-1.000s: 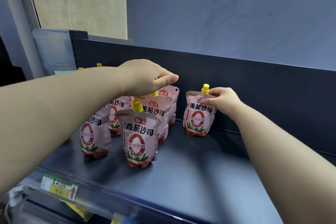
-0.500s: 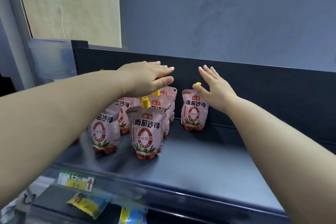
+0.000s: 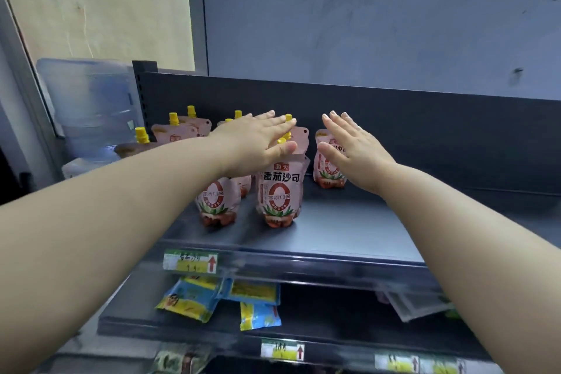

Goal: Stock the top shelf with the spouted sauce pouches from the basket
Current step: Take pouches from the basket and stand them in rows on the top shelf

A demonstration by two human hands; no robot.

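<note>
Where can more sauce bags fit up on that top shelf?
The top shelf is bare right of the lone back pouch, along the back panel, and in front of it toward the price rail. The left side is crowded: pouches stand packed around the front pouch, by the left hand.

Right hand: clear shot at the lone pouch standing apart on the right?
Probably yes. The right hand is open just in front of that pouch, with nothing visible between them.

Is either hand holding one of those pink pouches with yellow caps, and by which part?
Neither. The left hand and right hand are flat, fingers straight, gripping none of the pink yellow-capped sauce pouches.
</note>
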